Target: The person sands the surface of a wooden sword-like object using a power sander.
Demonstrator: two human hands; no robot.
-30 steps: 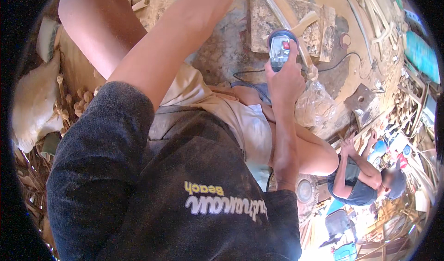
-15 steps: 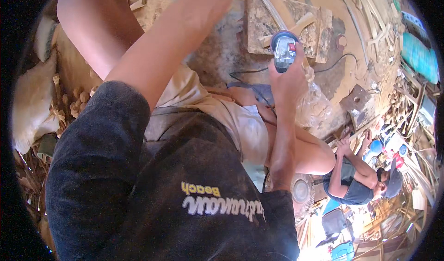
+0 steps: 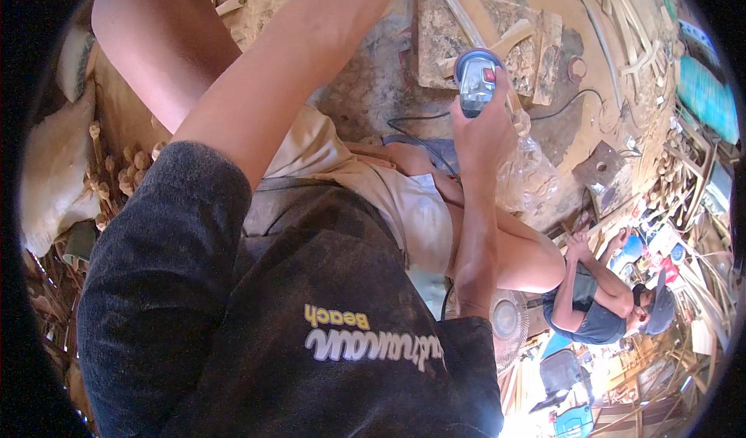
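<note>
Right hand [image 3: 486, 123] wraps around the body of a power sander [image 3: 476, 88], fingers closed on it. Left forearm [image 3: 318, 30] runs off the top edge; left hand out of view, can't tell its grip. Sander head sits over a curved wood strip [image 3: 458, 9], above a worn board [image 3: 435, 42]; contact hidden underneath. Step looks like sanding the strip. Next move probably calls for a firm grip and an even pass along the curve. Short wood piece [image 3: 513, 36] lies across the board beside the sander, could block the path. Clear plastic bag [image 3: 528, 178] and cord [image 3: 420, 118] near the right wrist, might snag. Farther: metal plate [image 3: 601, 166], fan [image 3: 509, 320], seated co-worker [image 3: 594, 302], loose wood strips [image 3: 614, 30].
</note>
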